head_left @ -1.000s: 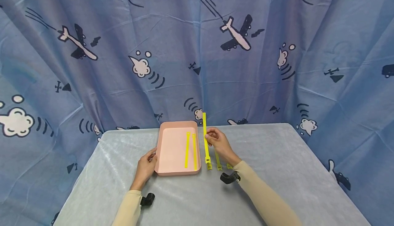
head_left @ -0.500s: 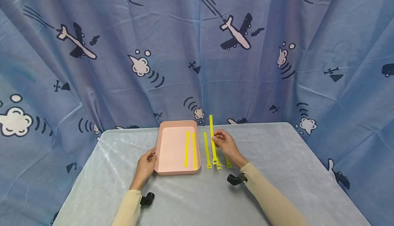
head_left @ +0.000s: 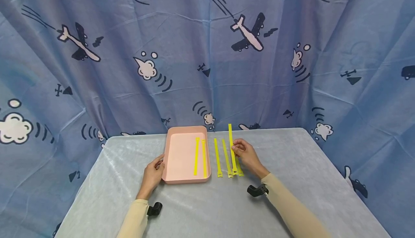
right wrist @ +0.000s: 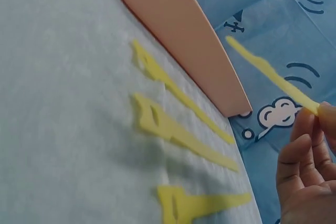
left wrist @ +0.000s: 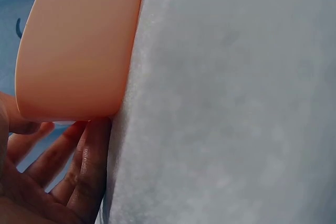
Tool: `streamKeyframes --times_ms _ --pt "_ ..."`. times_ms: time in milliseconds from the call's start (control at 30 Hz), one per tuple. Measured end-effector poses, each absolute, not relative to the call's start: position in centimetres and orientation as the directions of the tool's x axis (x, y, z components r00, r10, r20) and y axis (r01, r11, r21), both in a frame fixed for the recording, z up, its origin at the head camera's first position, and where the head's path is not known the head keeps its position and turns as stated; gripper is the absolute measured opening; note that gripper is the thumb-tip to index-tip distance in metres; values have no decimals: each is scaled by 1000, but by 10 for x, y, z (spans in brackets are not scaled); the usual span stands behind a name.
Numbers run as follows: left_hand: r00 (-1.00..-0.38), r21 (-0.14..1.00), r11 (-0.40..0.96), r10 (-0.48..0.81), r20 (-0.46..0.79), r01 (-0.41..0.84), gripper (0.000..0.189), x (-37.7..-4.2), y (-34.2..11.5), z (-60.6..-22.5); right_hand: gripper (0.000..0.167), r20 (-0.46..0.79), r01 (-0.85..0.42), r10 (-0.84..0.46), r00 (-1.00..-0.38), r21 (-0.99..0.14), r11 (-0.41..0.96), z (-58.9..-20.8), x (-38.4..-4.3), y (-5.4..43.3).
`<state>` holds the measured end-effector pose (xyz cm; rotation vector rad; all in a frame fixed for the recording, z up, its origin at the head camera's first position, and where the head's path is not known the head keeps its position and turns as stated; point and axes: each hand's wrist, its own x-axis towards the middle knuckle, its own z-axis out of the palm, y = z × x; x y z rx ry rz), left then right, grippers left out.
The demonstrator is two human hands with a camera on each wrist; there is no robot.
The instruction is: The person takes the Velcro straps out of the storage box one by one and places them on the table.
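In the head view, my right hand pinches a yellow cable tie near its middle, held upright above the table. The right wrist view shows that cable tie between thumb and fingertips. Below it lie three more yellow cable ties with slotted heads: one beside the tray, one in the middle and one partly hidden. Two yellow strips rest inside the pink tray. My left hand touches the tray's left side; its fingers reach the outer wall fairly straight.
A grey cloth-covered table carries everything. Behind its far edge hangs a blue curtain printed with planes and clouds. Each wrist wears a black device, one on the left and one on the right.
My right hand has moved rightward and slightly nearer with the cable tie, away from the tray, uncovering two ties on the table. My left hand and the tray stay in place.
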<state>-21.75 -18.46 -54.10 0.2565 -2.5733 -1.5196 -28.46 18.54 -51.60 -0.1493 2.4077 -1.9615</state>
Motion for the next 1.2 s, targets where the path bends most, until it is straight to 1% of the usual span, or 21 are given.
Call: streamKeyframes --times_ms 233,467,833,1067,1200 --pt "-976 878 472 -215 29 -78 42 -218 -184 -542 31 9 -26 -80 -997 -977 210 -521 -285 200" --pt "-977 877 473 -212 23 -82 42 -218 -185 -542 27 -13 -2 -70 -997 -976 218 -524 -285 212" --pt "-979 880 466 -206 8 -91 42 -218 -186 -540 26 -73 54 -56 -996 -957 285 -528 -285 222" --pt "-979 881 466 -202 15 -83 42 -218 -186 -541 29 -71 55 -43 -997 -952 302 -534 -291 233" --pt "-979 884 461 -205 14 -84 43 -218 -186 -539 29 -89 79 -16 -996 -945 317 -535 -294 237"
